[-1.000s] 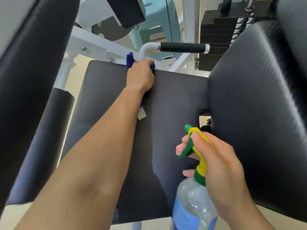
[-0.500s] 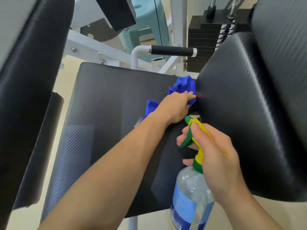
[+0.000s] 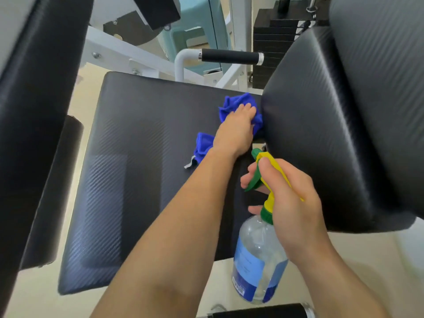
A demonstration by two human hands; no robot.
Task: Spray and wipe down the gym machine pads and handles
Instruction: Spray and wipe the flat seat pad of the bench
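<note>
a flat black seat pad [image 3: 128, 180] with a woven texture is being shown, a white frame [image 3: 110, 49] just beyond its far edge. a crumpled blue cloth [image 3: 231, 106] is being borne directly on it near its far right corner, bunched against the upright back pad [image 3: 321, 134].

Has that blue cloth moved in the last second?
Yes. The left hand slid the blue cloth rightward along the seat pad, away from the white handle post, to right beside the back pad.

Bright, soft, even light. Pale sheen streaks run along the back pad [image 3: 344, 115] and seat pad [image 3: 137, 180]. Wide-angle distortion curves the edges. The left edge is smeared with blur; the centre is fairly sharp.
</note>
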